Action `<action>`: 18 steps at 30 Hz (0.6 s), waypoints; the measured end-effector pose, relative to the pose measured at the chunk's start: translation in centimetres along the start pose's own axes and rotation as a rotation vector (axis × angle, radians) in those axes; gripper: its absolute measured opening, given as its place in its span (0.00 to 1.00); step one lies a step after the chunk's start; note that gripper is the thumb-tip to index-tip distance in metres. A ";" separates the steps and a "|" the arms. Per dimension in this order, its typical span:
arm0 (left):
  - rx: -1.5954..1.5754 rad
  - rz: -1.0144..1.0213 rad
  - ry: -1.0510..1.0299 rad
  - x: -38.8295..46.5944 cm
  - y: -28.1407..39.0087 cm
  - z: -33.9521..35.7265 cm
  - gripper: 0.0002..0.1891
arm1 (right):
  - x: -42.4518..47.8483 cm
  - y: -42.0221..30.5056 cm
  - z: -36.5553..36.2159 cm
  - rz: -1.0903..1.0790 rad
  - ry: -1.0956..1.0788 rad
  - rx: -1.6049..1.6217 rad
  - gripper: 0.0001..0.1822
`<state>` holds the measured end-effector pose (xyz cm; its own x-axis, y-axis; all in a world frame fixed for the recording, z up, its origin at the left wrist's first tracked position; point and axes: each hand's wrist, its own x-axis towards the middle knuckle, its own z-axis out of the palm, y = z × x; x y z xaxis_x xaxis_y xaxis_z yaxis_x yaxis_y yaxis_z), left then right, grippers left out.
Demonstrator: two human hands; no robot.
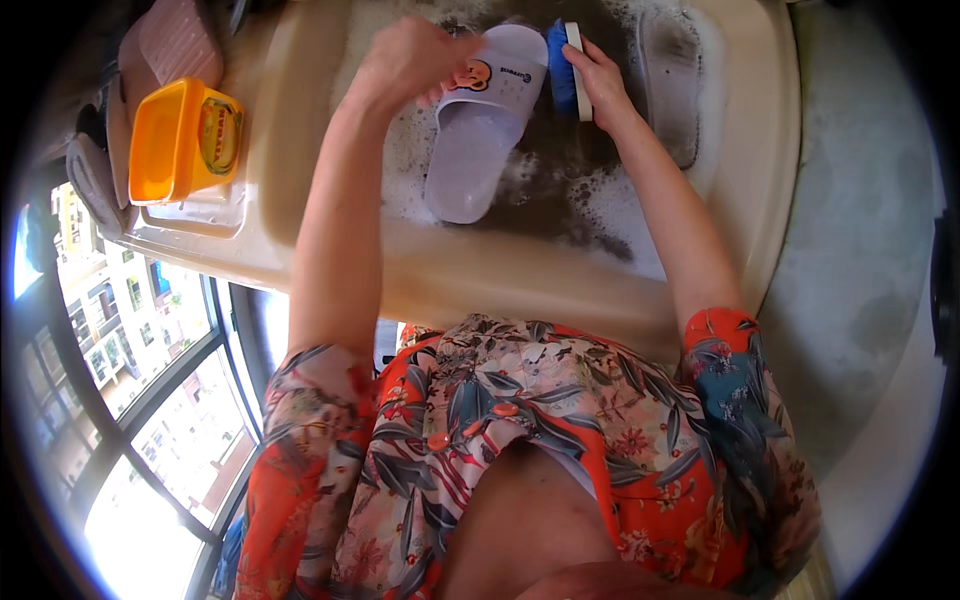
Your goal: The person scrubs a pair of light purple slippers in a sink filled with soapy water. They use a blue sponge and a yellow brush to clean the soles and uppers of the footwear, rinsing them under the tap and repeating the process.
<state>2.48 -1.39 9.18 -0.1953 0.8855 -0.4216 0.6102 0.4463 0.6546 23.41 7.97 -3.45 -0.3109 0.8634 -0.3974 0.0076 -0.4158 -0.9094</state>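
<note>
A pale lavender slide slipper (480, 142) with a cartoon face on its strap lies over dark, soapy water (551, 202) in a beige sink. At the strap's left edge is my left hand (420, 64), slightly blurred, its fingers touching or just above the strap; whether they grip it I cannot tell. My right hand (604, 82) holds a scrubbing brush (579, 75) with a white back and blue bristles. The bristles face the slipper's toe end from the right, with a narrow gap visible between them.
An orange plastic tub (180, 142) stands on the sink's left ledge (262, 262). Behind it are a pink slipper (180, 41) and other footwear. Under the water at right shows a rectangular recess or tray (671, 90). A window (150, 360) is at lower left, a wall (855, 225) at right.
</note>
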 end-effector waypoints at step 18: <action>-1.219 -0.282 0.454 5.5 -4.4 7.1 0.15 | -1.4 1.9 6.8 -0.355 -0.050 -0.511 0.28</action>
<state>4.13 0.56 -0.46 -0.5829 0.6026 -0.5451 -0.5200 0.2388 0.8201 17.40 4.00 -3.81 -0.4220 0.9042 -0.0656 0.3455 0.0935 -0.9338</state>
